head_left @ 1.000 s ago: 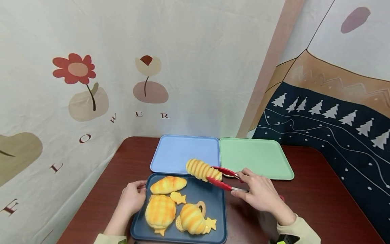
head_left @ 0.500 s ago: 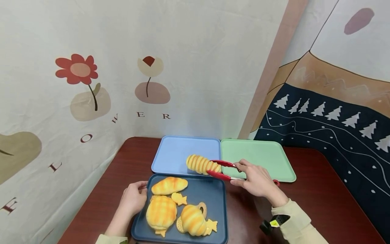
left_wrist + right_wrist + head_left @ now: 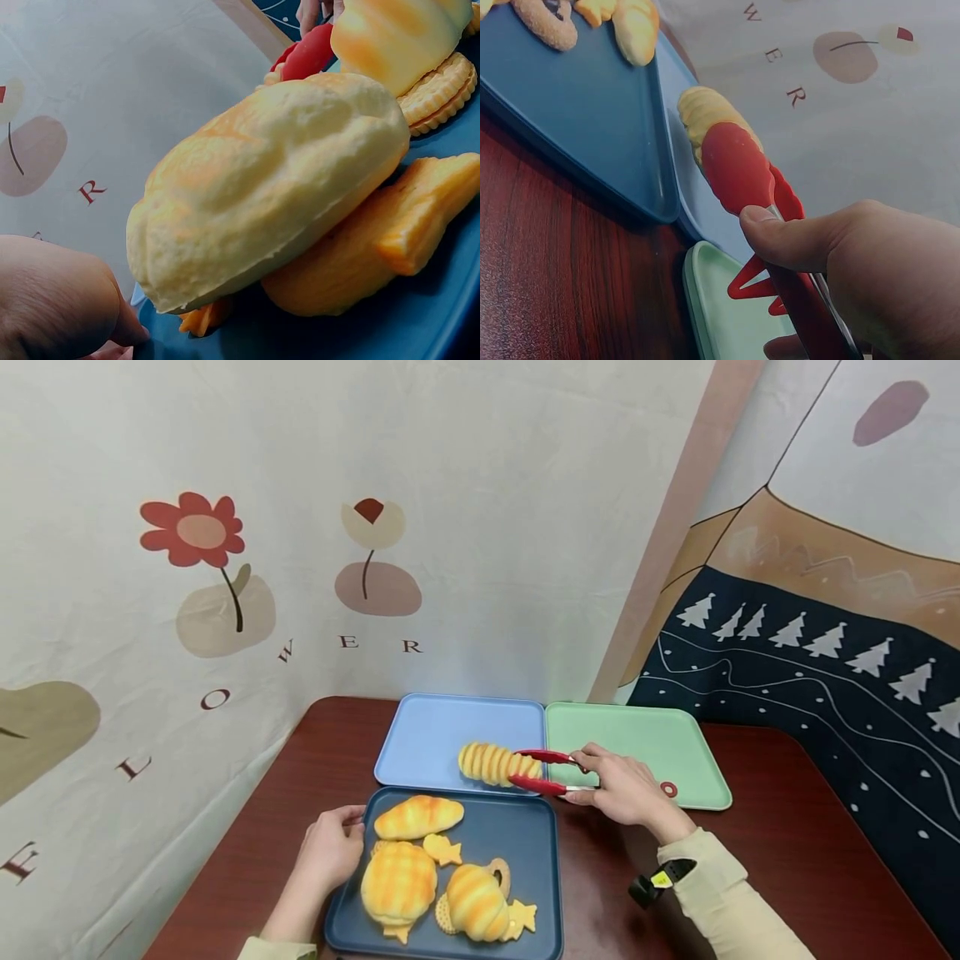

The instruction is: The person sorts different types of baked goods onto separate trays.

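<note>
My right hand (image 3: 622, 787) holds red-tipped metal tongs (image 3: 538, 786), thumb along one arm in the right wrist view. Between the tong tips is a ridged, striped bread roll (image 3: 487, 763), overlapping the near part of the blue tray (image 3: 457, 718) in the head view. My left hand (image 3: 330, 847) pinches the left rim of the dark blue tray (image 3: 528, 831), its thumb (image 3: 127, 326) at the edge. On that tray lie a long bread roll (image 3: 418, 817), a round checked bun (image 3: 399, 881) and a striped croissant-like bread (image 3: 477, 902).
Fish-shaped (image 3: 442, 849) and star-shaped biscuits (image 3: 519, 918) and a ring cookie (image 3: 498, 875) lie among the breads. A green tray (image 3: 622, 727) stands right of the blue one, under the tongs' red end loop (image 3: 669, 789). Printed cloth (image 3: 480, 543) hangs behind the brown table (image 3: 787, 827).
My right hand has carried the tongs and ridged roll away from the dark tray's far edge, forward over the blue tray. The left hand stays at the rim.
</note>
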